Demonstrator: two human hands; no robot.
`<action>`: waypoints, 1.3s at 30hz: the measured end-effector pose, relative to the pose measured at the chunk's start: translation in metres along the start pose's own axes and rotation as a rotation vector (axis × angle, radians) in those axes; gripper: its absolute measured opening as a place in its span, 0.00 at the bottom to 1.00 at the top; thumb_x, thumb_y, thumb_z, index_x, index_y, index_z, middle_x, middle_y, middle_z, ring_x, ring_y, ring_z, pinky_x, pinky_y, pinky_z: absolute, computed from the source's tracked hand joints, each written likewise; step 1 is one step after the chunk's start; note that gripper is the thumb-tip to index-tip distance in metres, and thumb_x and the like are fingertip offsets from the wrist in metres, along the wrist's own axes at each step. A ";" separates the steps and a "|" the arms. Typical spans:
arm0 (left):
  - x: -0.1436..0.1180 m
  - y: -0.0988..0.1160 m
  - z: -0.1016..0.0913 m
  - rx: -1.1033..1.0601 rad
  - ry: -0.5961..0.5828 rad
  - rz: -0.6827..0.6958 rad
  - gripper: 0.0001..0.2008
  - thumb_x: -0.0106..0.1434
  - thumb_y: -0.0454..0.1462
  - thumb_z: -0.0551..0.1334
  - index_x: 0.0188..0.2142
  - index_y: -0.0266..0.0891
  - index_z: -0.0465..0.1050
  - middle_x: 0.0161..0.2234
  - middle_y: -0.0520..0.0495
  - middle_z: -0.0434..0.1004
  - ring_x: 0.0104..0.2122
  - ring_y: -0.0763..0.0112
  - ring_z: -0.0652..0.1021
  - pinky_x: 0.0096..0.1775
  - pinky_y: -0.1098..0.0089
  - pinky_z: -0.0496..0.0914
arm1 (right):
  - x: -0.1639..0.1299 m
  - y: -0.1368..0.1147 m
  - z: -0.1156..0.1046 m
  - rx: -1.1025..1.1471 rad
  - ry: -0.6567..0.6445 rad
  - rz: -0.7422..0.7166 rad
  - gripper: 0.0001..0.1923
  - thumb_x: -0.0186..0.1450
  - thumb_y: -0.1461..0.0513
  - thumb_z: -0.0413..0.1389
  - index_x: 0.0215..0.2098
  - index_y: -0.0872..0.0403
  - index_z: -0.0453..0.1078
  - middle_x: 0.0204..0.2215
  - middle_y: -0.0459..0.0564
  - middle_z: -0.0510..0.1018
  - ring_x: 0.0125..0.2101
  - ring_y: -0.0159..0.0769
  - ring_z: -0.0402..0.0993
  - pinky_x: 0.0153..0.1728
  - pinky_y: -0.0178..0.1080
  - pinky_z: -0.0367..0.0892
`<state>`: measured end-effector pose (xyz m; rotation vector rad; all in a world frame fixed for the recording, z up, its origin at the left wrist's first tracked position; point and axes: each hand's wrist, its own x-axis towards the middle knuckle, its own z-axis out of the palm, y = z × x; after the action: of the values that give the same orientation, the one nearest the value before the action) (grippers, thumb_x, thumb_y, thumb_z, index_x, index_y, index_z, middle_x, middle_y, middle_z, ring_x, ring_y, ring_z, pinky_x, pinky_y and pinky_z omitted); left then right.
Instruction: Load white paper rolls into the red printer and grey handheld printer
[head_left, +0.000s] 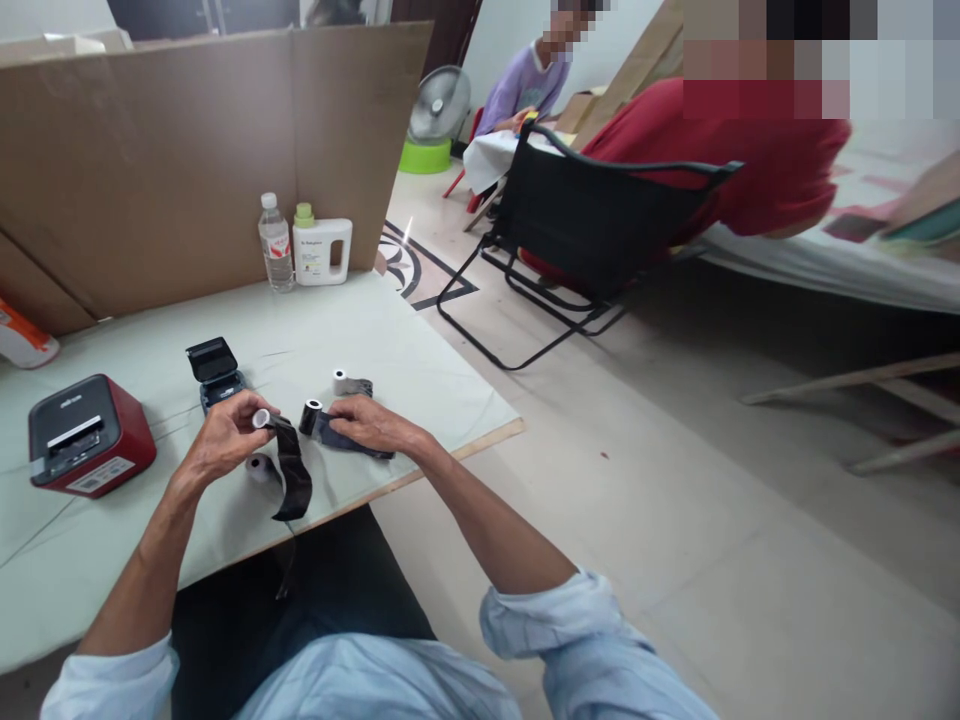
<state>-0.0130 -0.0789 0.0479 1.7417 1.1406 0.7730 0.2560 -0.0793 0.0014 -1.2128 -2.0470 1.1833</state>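
My left hand grips a small white spool from which a black ribbon hangs down over the table edge. My right hand holds a second spool wound with dark ribbon, its strip lying under my palm. A third white roll lies just beyond my right hand. Another pale roll rests on the table below my left hand. A small black device with its lid raised sits behind my left hand.
A red and grey label printer stands at the left. A water bottle and a white jug stand by the cardboard screen. A black folding chair, two seated people and a fan are beyond the table's right edge.
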 end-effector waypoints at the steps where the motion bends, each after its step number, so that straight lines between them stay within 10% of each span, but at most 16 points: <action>1: 0.000 0.002 -0.001 -0.013 0.020 0.009 0.13 0.53 0.39 0.70 0.39 0.37 0.76 0.35 0.46 0.83 0.33 0.68 0.81 0.35 0.69 0.76 | 0.000 0.001 -0.001 -0.003 -0.003 -0.002 0.14 0.67 0.61 0.50 0.24 0.51 0.56 0.22 0.39 0.58 0.26 0.30 0.55 0.29 0.36 0.51; 11: 0.003 0.007 -0.015 0.018 0.220 0.030 0.15 0.52 0.42 0.68 0.38 0.38 0.76 0.33 0.48 0.82 0.33 0.67 0.80 0.35 0.69 0.73 | -0.005 0.008 -0.003 0.348 -0.091 0.217 0.15 0.73 0.55 0.54 0.29 0.53 0.62 0.24 0.44 0.76 0.22 0.31 0.76 0.23 0.32 0.66; 21: 0.016 0.008 0.011 0.353 -0.046 0.076 0.11 0.60 0.41 0.65 0.41 0.41 0.78 0.34 0.51 0.81 0.29 0.69 0.77 0.32 0.69 0.69 | -0.001 0.018 0.024 0.519 0.120 0.351 0.21 0.69 0.49 0.61 0.26 0.56 0.70 0.21 0.48 0.80 0.22 0.31 0.77 0.20 0.29 0.64; 30: 0.021 0.008 0.024 0.659 -0.133 0.020 0.07 0.56 0.36 0.64 0.36 0.42 0.74 0.29 0.51 0.79 0.31 0.63 0.77 0.34 0.66 0.66 | -0.015 0.004 0.011 0.484 0.231 0.181 0.21 0.59 0.50 0.61 0.19 0.52 0.59 0.17 0.37 0.56 0.21 0.26 0.53 0.25 0.34 0.49; 39: 0.022 0.002 0.015 0.548 -0.251 0.022 0.21 0.55 0.40 0.68 0.49 0.41 0.77 0.45 0.42 0.84 0.43 0.55 0.83 0.41 0.63 0.74 | -0.020 -0.013 -0.016 0.438 0.152 -0.077 0.14 0.61 0.55 0.59 0.22 0.54 0.66 0.37 0.49 0.76 0.35 0.35 0.70 0.37 0.36 0.62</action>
<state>0.0085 -0.0643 0.0444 2.2284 1.2308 0.2443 0.2718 -0.0927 0.0208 -0.9676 -1.5980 1.3656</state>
